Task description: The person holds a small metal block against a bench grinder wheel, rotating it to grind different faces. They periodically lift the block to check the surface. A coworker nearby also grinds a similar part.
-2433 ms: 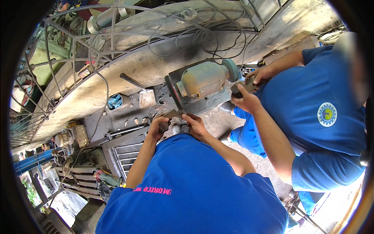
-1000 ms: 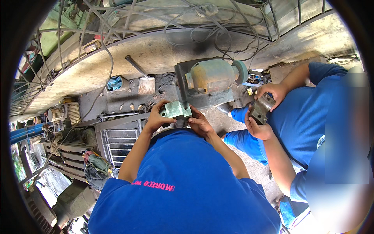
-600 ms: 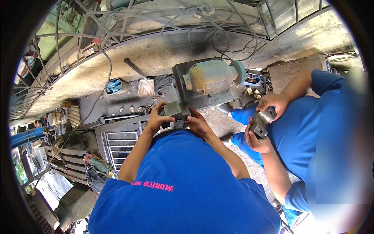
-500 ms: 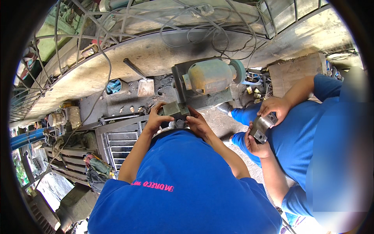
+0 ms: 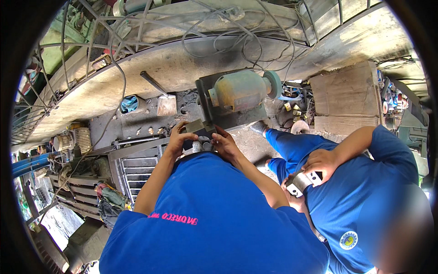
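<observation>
A dark metal block (image 5: 198,127) with a lighter top face sits between my two hands, close to my body. My left hand (image 5: 177,139) grips its left side, thumb along the near edge. On its right side my right hand (image 5: 226,145) is closed against it, fingers partly hidden. Rounded grey shapes show just below the block; what they are I cannot make out. Just beyond, slightly right, stands a bench grinder (image 5: 239,91) with a worn yellow-green body and a round wheel at its right end.
At right a co-worker in blue holds a curved metal block (image 5: 301,181) with holes. A dustpan (image 5: 167,105) and a bucket with blue cloth (image 5: 131,104) stand by the wall. A metal grate (image 5: 141,166) lies left, cardboard (image 5: 344,98) far right.
The metal block stays in both my hands, tilted a little differently. The co-worker has leaned and turned, lowering the curved block and bringing its holed face into view. My view has shifted slightly.
</observation>
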Demonstrator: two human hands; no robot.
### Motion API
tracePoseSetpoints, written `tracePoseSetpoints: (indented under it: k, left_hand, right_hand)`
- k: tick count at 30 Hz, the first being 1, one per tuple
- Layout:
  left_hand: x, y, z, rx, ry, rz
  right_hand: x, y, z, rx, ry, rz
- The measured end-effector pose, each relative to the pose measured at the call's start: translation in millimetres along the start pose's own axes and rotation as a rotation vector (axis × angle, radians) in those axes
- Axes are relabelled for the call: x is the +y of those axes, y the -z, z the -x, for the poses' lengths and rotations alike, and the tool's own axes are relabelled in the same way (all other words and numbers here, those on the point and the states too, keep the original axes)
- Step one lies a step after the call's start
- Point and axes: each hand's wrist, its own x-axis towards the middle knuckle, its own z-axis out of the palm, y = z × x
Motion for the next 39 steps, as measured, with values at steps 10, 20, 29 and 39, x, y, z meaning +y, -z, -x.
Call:
tracePoseSetpoints:
  k: [10,20,29,39]
  left_hand:
    - [-1.2,2.5,-10.7,0.018,0.069,0.045]
    - [-10.5,1.3,-23.9,0.034,0.096,0.112]
    - [-13.6,1.9,-23.5,0.053,0.104,0.102]
    - [-11.2,5.2,-11.9,-0.024,0.084,0.126]
  right_hand:
    - [3.8,1.2,-7.3,0.082,0.008,0.02]
    - [6.9,9.7,-20.4,0.177,-0.004,0.027]
    - [3.5,6.5,-16.1,0.094,-0.003,-0.023]
    - [-3.9,4.2,-9.3,0.068,-0.044,0.06]
